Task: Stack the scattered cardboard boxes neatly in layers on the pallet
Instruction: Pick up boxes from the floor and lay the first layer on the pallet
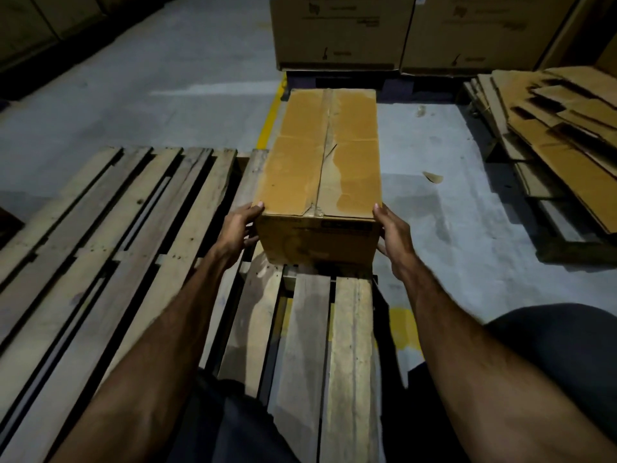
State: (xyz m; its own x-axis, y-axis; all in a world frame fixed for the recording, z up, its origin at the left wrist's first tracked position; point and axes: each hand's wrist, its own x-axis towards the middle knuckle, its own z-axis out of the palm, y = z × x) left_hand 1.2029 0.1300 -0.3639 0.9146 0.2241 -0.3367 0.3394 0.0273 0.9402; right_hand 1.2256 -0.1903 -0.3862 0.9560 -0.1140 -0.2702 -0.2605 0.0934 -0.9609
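Observation:
A long brown cardboard box [320,152] with a taped centre seam lies lengthwise on the right part of the wooden pallet [133,228], its near end facing me. My left hand [238,230] grips the near left corner, thumb on the top edge. My right hand [392,233] grips the near right corner the same way. Whether the box rests fully on the slats or is slightly lifted at the near end I cannot tell.
Large printed cartons [400,31] stand on a pallet at the back. Flattened cardboard sheets [561,128] are piled on another pallet at the right. A yellow floor line [272,111] runs along the box's left side. Grey concrete floor [167,78] surrounds the pallets.

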